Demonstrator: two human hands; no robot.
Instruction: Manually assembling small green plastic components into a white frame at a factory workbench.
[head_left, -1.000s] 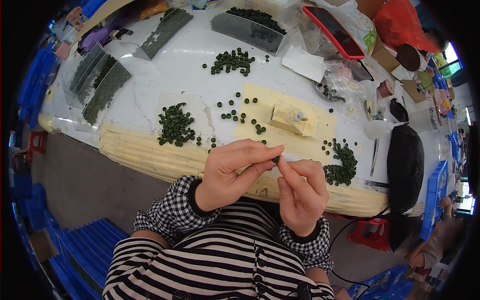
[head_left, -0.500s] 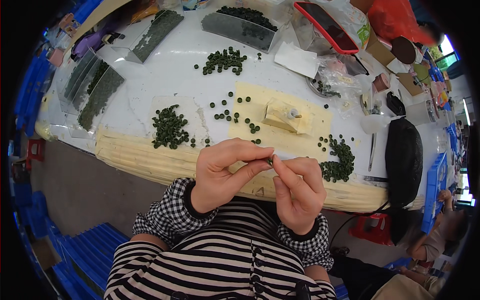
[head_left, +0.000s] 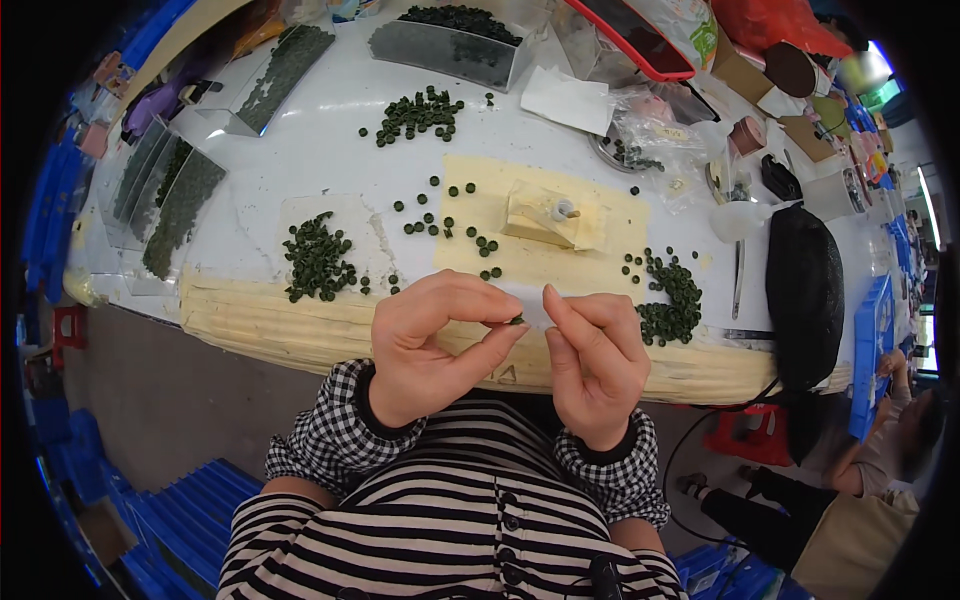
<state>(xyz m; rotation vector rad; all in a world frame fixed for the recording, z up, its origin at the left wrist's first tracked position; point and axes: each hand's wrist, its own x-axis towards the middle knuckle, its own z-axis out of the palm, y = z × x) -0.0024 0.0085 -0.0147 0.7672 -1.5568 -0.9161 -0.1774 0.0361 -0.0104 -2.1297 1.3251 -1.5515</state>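
Note:
Between thumb and forefinger, my left hand (head_left: 425,340) pinches a small dark green round piece (head_left: 516,320). Just to its right my right hand (head_left: 598,365) is held up, forefinger and thumb tips apart, its other fingers curled, with nothing visible in it. Both hands are above the table's padded cream front edge (head_left: 260,325). Loose pieces like the held one lie beyond them: a pile on the left (head_left: 318,262), a pile on the right (head_left: 672,300), a pile farther back (head_left: 415,117), and several scattered in the middle. A cream-wrapped block (head_left: 538,218) with a small upright peg rests on a cream sheet (head_left: 465,215).
Clear trays of green pieces (head_left: 445,55) stand at the back and left. On the right are a black bag (head_left: 803,300), tweezers (head_left: 739,280) and plastic bags (head_left: 665,150). A red-cased phone (head_left: 640,35) leans at the back. Another person (head_left: 895,440) sits at far right.
My hands have drawn apart; the green piece stays in my left fingers, and the right fingertips have come off it. The table scene has shifted slightly left and up in view.

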